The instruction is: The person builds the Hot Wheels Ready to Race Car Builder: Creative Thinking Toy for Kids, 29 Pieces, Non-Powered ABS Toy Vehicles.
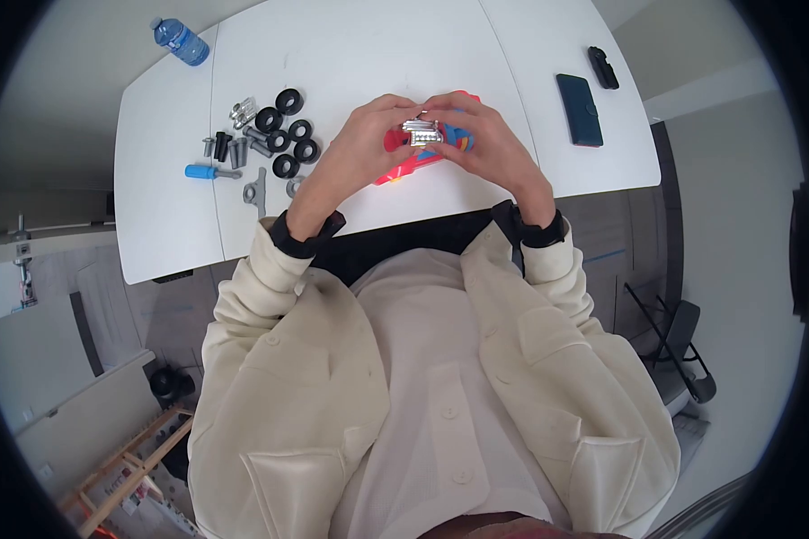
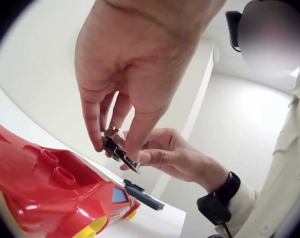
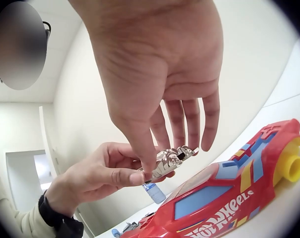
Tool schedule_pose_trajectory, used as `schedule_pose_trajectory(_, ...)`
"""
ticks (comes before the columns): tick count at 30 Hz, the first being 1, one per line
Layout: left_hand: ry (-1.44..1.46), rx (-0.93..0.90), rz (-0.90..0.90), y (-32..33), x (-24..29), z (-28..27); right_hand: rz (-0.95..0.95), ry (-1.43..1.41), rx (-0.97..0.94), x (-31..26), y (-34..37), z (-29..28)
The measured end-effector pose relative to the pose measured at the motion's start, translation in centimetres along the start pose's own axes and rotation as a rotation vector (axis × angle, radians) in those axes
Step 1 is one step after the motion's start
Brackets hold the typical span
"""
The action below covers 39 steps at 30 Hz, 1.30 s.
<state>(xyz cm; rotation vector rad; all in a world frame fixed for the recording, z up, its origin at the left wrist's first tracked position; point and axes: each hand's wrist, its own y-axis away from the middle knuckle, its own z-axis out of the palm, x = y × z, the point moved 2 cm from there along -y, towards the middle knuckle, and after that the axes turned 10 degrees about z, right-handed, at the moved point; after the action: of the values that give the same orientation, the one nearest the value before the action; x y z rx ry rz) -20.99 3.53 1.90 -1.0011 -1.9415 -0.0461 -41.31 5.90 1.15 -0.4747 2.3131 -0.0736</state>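
Between both hands is a chrome toy engine piece (image 1: pixel 424 135), held above a red toy car (image 3: pixel 204 198) with blue windows and Hot Wheels lettering. My left hand (image 1: pixel 361 144) pinches one end of the piece between thumb and fingers. From the other side, the thumb and fingers of my right hand (image 1: pixel 494 148) grip it too. The left wrist view shows the dark underside of the engine piece (image 2: pixel 117 148) and two round red sockets (image 2: pixel 64 175) in the car body. Yellow wheel hubs (image 3: pixel 291 168) show at the car's side.
Left of the hands lie several black tyres (image 1: pixel 288 101), grey bolts (image 1: pixel 237 153), chrome parts (image 1: pixel 243 111), a blue-handled toy screwdriver (image 1: pixel 208 172) and a grey wrench (image 1: pixel 255 192). A water bottle (image 1: pixel 182 41) is at the far left; a dark phone case (image 1: pixel 580 110) lies right.
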Motion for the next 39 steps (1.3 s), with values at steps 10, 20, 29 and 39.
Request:
schedule_pose_trajectory(10, -0.057, 0.017, 0.077, 0.1, -0.4, 0.4, -0.003, -0.009, 0.030, 0.8, 0.3, -0.9)
schedule_pose_trajectory(20, -0.365, -0.155, -0.101, 1.9, -2.3, 0.3, 0.177, 0.147, 0.019, 4.4, 0.5, -1.7)
schedule_pose_trajectory(29, -0.327, -0.173, -0.151, 1.4, -2.8, -0.5, 0.225, 0.193, 0.057, 4.3, 0.2, -0.4)
schedule_pose_trajectory(39, -0.330, -0.137, -0.157, 1.3, -2.4, 0.1, 0.205, 0.471, 0.060, 3.9, -0.1, 0.5)
